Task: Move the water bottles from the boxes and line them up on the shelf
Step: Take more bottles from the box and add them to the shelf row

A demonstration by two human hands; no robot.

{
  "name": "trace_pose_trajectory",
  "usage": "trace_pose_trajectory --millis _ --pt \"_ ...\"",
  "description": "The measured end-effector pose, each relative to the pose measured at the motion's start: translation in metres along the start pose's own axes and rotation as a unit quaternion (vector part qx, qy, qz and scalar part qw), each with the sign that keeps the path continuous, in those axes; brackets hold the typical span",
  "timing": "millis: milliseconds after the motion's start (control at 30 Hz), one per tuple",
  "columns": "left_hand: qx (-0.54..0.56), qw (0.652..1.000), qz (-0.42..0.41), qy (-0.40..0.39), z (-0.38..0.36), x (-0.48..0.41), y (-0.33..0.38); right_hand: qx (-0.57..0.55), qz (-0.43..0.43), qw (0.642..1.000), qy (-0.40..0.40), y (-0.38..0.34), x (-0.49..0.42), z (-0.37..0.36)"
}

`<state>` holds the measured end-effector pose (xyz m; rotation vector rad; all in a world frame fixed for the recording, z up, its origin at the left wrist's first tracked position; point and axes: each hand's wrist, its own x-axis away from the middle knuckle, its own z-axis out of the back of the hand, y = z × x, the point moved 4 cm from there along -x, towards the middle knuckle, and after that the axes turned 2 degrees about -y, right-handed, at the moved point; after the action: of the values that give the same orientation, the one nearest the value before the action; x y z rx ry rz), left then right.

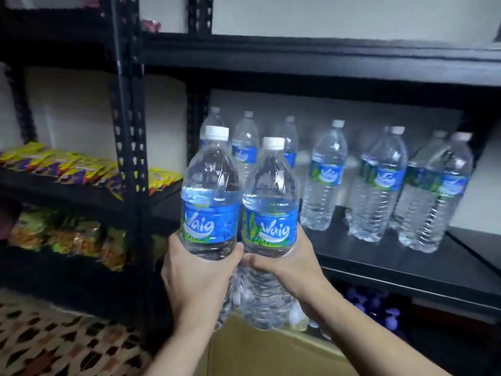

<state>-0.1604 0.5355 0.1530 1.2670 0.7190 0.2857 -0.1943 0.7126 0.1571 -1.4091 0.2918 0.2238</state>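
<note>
Plastic left bottle (211, 202) upright, left hand (195, 275) fingers clamped round its lower half | right bottle (271, 213) just beside it, right hand (284, 267) fingers clamped likewise | both before shelf (366, 256), above cardboard box (257, 351) | other bottles (325, 180) standing on shelf

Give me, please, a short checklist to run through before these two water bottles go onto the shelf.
1. Left hand grips left clear plastic blue-labelled water bottle: ok.
2. Right hand grips right clear plastic blue-labelled water bottle: ok.
3. White caps on both: ok.
4. Bare space on black metal shelf before the standing bottles: ok.
5. Standing bottles upright: ok.
6. Bottles left in brown cardboard box: cannot tell.
</note>
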Motion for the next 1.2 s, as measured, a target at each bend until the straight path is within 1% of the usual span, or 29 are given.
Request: trace_pose_trajectory --millis 200,333,667,833,1033,1200 --pt "0.033 0.998 -0.022 -0.038 -0.067 -0.011 0.043 0.024 0.021 0.998 0.057 -0.012 -0.045 0.059" --pt "0.036 0.998 -0.037 -0.042 -0.087 -0.025 0.055 0.035 0.036 0.997 0.064 -0.019 -0.069 0.074" --pt "0.053 0.998 -0.027 -0.006 -0.095 -0.081 0.057 0.033 0.001 0.999 0.043 -0.001 -0.143 0.047" --pt "0.065 0.997 -0.044 0.007 -0.098 -0.108 0.058 0.053 0.005 0.997 0.062 -0.007 -0.184 0.039" --pt "0.072 0.996 -0.051 0.001 -0.098 -0.131 0.047 0.069 0.003 0.991 0.113 -0.006 -0.219 0.041" --pt "0.075 0.996 -0.051 -0.003 -0.102 -0.143 0.040 0.062 0.019 0.991 0.120 -0.005 -0.234 0.043"
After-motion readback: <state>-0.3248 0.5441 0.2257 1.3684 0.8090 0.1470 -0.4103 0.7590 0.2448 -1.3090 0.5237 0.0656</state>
